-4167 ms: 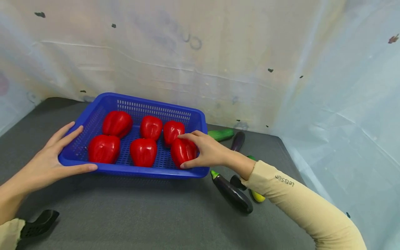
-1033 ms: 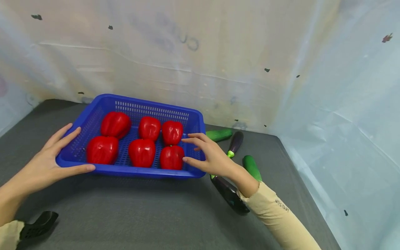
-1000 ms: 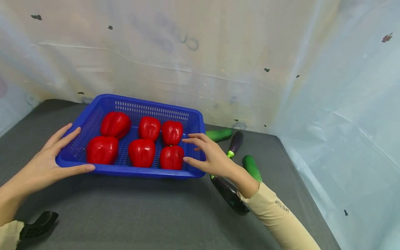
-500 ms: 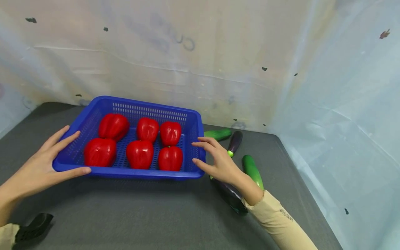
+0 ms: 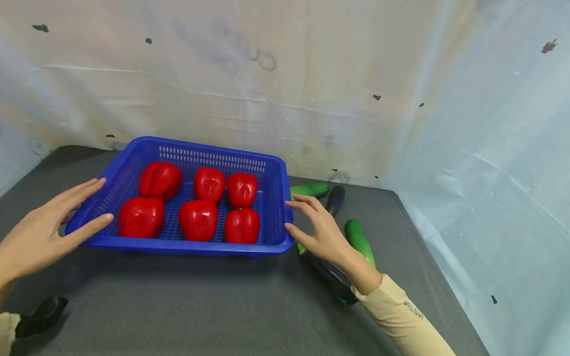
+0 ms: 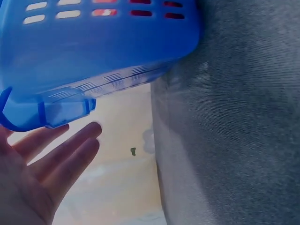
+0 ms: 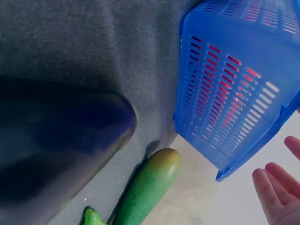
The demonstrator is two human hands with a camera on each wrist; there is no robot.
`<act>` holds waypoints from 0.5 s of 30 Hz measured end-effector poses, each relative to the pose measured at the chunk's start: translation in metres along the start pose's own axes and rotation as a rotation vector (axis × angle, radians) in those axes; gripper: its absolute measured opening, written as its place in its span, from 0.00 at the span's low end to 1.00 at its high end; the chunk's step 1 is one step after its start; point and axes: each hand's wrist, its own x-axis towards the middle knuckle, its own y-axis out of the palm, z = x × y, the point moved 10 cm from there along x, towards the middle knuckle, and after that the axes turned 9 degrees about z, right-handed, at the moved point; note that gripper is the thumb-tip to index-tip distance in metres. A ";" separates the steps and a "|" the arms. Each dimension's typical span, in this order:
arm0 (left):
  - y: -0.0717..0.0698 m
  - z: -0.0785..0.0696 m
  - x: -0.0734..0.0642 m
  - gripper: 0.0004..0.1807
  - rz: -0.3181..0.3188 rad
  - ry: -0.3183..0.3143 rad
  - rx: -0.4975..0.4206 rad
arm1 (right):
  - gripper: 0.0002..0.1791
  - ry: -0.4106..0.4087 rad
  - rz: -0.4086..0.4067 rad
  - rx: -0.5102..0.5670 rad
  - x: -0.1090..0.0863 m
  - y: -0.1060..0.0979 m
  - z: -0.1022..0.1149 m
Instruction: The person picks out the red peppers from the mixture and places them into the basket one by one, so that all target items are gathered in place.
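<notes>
A blue plastic basket [image 5: 187,245] holds several red bell peppers [image 5: 242,226] in two rows. At its left end, my left hand [image 5: 49,227] has its fingers spread around the corner; in the left wrist view, the fingers [image 6: 70,159] lie just off the rim. Beside the right end is my right hand [image 5: 322,235], fingers loosely bent and holding nothing. The right wrist view shows its fingertips apart from the basket wall [image 7: 225,93]. Under and beside the right forearm lie a dark eggplant [image 5: 331,277] and a green cucumber [image 5: 358,240].
Behind the right hand lie another eggplant [image 5: 336,199] and another cucumber [image 5: 310,190]. A black curved piece [image 5: 42,316] sits at the left wrist. Plastic sheeting [image 5: 329,99] hangs behind and to the right of the grey table [image 5: 200,306].
My right hand has released the front-right bell pepper, which rests in the basket, and has moved right, past the rim. My left hand has loosened from the rim and shifted slightly left.
</notes>
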 end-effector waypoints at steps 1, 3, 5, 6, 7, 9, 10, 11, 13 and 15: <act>-0.003 -0.001 0.001 0.43 -0.017 0.005 -0.003 | 0.25 0.005 -0.005 0.001 -0.001 -0.001 -0.002; -0.008 -0.001 0.002 0.38 -0.052 0.005 -0.009 | 0.25 0.012 -0.017 0.000 -0.003 -0.002 -0.004; -0.013 0.000 0.002 0.33 -0.096 0.015 -0.017 | 0.25 0.018 -0.029 0.000 -0.005 -0.005 -0.007; -0.015 0.000 0.003 0.31 -0.120 0.021 -0.019 | 0.26 0.020 -0.035 -0.004 -0.006 -0.006 -0.008; -0.017 0.000 0.002 0.29 -0.143 0.027 -0.019 | 0.26 0.020 -0.040 -0.009 -0.007 -0.007 -0.009; -0.022 0.000 0.001 0.27 -0.190 0.047 -0.012 | 0.26 0.016 -0.053 -0.022 -0.009 -0.009 -0.011; -0.024 0.000 0.000 0.27 -0.212 0.055 -0.004 | 0.26 0.020 -0.056 -0.028 -0.010 -0.009 -0.012; -0.025 0.000 -0.001 0.27 -0.230 0.061 0.006 | 0.26 0.019 -0.059 -0.034 -0.010 -0.009 -0.013; -0.029 -0.001 -0.003 0.26 -0.276 0.086 0.026 | 0.26 0.019 -0.063 -0.044 -0.011 -0.009 -0.015; -0.032 -0.001 -0.005 0.25 -0.313 0.106 0.047 | 0.26 0.019 -0.067 -0.047 -0.012 -0.009 -0.018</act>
